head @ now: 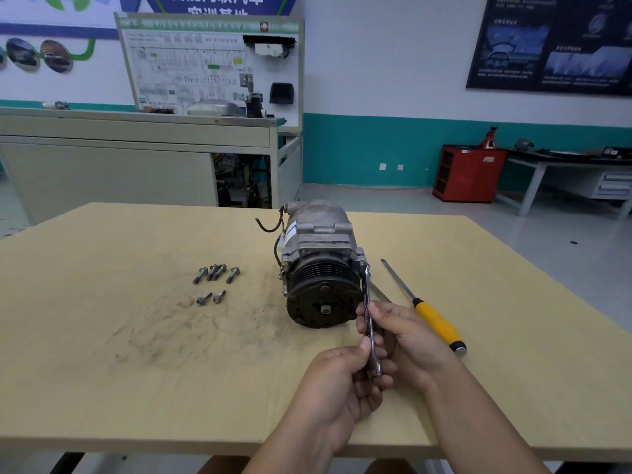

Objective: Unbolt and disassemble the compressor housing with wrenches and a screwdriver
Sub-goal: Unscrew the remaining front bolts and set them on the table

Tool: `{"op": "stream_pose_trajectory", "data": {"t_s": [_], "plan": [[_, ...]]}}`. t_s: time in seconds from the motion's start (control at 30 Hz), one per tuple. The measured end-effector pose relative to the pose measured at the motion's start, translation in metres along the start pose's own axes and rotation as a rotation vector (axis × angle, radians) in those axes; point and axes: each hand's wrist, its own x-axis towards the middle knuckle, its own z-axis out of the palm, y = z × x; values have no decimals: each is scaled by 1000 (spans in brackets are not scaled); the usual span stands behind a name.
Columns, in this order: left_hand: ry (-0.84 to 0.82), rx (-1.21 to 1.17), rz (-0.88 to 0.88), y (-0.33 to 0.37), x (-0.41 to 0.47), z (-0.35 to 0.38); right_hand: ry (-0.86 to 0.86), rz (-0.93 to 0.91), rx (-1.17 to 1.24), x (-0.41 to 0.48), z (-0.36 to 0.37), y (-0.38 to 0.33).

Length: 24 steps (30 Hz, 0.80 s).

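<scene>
Wrench (pixel 365 289) pinched in left hand (pixel 338 388) and right hand (pixel 410 336) fingers (pixel 384 314), tip on compressor (pixel 321 268)

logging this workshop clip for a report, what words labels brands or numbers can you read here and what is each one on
"智能网联汽车" above "实训基地": wall banner; both lines are partly cut off, so this is a likely reading.
"HV": header on the white training board; the rest of its print is too small to read.
Engraving on the wrench: blurred.
White and blue sticker on the compressor: unreadable.
Dark poster: text too small.
</scene>
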Motion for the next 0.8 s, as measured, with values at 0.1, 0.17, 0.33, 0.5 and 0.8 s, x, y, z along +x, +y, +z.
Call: {"op": "stream_pose_trajectory", "data": {"t_s": [0.1,0.17,0.33,0.5,0.8], "plan": [[18,78,42,-4,3,1,50,-5,-44,0,0,1],[34,135,88,-6,4,2,77,-9,-67,-1,0,1],[76,204,129,-8,5,6,138,-18,-112,0,0,1],[63,245,138,-7,7,11,252,-17,-127,2,-3,0],[-52,148,85,-3,7,23,91,72,83,3,-9,-6]]}}
